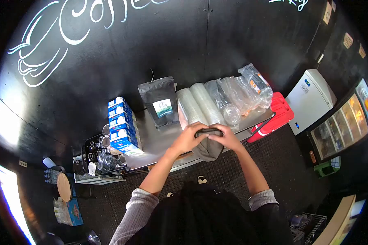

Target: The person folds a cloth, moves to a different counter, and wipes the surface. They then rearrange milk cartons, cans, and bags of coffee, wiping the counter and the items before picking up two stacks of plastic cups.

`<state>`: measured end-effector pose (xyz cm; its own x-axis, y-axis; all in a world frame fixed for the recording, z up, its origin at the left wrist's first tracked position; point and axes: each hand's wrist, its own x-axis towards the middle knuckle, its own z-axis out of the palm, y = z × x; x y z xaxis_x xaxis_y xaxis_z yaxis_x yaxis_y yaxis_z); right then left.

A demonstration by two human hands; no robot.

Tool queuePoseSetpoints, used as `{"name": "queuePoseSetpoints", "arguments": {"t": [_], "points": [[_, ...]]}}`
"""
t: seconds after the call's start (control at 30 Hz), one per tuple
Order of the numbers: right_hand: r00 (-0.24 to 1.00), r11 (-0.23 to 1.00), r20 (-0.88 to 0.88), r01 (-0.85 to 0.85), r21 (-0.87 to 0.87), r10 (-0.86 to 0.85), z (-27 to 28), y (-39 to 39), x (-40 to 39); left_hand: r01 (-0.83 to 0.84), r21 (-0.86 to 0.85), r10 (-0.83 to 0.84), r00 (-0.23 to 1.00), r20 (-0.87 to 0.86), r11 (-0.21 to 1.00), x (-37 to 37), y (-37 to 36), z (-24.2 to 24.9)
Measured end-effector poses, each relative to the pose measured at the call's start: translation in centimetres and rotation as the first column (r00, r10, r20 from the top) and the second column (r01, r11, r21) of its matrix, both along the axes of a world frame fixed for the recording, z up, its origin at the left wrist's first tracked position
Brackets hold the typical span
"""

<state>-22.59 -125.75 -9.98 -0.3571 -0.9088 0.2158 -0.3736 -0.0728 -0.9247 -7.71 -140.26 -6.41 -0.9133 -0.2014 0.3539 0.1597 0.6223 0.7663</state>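
Both hands are at a dark grey cloth bag [209, 148] with a black rim, just past the front edge of the metal table [151, 157]. My left hand [188, 139] grips the rim's left side, fingers bent round it. My right hand [229, 139] holds the right side, thumb on the rim. The bag hangs below the hands. Behind them, stacked clear plastic cups [198, 104] lie in sleeves on the table. A black pouch [159, 102] with a white and green label stands left of the cups.
Blue and white cartons [122, 124] are stacked at the table's left, beside a black tray of glasses [104, 157]. More wrapped plastic [237, 96] lies at the right, near a red cooler [276, 116]. A white freezer [310, 100] and a glass-door fridge [341, 126] stand farther right.
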Motion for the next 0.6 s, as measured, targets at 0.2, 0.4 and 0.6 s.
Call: {"name": "queuePoseSetpoints", "arguments": {"t": [0.2, 0.4, 0.6], "points": [[0.993, 1.000, 0.119, 0.012, -0.015, -0.010, -0.1, -0.9, -4.3, -0.182, 0.160, 0.155, 0.974, 0.167, 0.970, -1.0, -0.9, 0.2], [0.959, 0.917, -0.053, 0.250, -0.310, -0.279, 2.5, -5.1, -7.3, -0.326, 0.128, 0.329, 0.944, 0.000, 0.936, -1.9, -2.0, -1.1], [0.894, 0.998, -0.448, -0.013, -0.056, -0.014, -3.7, -6.9, -7.6, -0.360, 0.096, 0.354, 0.932, 0.072, 0.928, -0.3, -2.4, -2.3]]}}
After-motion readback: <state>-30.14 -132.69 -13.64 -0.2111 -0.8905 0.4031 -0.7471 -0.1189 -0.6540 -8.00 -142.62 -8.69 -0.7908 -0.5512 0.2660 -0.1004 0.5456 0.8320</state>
